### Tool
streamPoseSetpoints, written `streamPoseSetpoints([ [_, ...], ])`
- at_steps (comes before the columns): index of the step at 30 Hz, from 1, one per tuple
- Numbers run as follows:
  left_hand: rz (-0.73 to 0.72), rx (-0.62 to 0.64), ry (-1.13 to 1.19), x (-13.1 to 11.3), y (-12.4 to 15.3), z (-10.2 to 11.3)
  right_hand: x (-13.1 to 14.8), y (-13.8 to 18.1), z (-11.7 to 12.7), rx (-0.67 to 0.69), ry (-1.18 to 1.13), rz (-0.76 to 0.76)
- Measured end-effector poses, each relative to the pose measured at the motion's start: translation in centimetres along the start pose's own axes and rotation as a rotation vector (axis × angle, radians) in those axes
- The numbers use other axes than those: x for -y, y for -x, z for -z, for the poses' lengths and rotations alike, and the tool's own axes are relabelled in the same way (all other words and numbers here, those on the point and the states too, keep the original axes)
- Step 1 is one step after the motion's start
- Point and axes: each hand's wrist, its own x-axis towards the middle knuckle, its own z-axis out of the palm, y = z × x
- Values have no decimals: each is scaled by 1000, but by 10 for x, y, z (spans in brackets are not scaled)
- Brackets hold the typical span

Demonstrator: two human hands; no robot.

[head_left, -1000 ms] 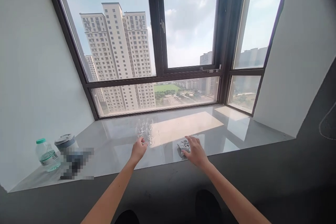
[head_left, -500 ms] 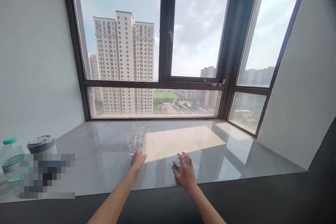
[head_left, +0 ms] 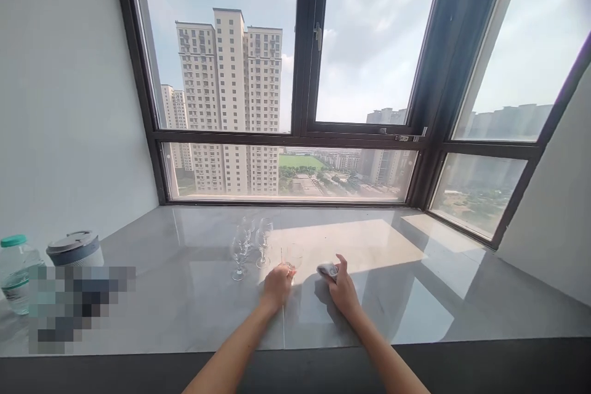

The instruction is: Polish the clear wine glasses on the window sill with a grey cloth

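Note:
My left hand [head_left: 277,286] is closed around a clear stemmed glass [head_left: 294,255], whose bowl shows faintly against the sunlit ledge. To its right, my right hand [head_left: 344,288] grips a crumpled whitish cloth [head_left: 327,269] between thumb and fingers, lifted off the ledge. Several more stemmed glasses [head_left: 239,253] stand upright in a cluster behind and left of my left hand. The foot of the held glass is mostly hidden by my fingers.
The glossy grey window ledge [head_left: 184,295] runs across the front. At the left are a clear bottle with a green cap [head_left: 19,274], a lidded cup [head_left: 76,249] and a blurred-out patch. Dark-framed windows [head_left: 295,135] rise behind.
My left hand has drawn one glass away from the cluster to the right. My right hand has picked the cloth up off the ledge. The view has shifted slightly.

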Motion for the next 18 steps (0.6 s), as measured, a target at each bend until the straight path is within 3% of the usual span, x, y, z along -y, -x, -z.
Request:
streamPoseSetpoints([
  [3, -116, -14, -119, -13, -19, -13, 1, -27, -22, -124, -36, -24],
  [9, -46, -100, -194, -25, -58, -22, -3, -77, -54, -197, -154, -32],
  [15, -57, -246, -116, -10, -78, -20, 0, -93, -57, -96, -404, 64],
  [18, -19, -288, -153, -7, -80, -15, 9, -89, -48, -157, -405, 172],
])
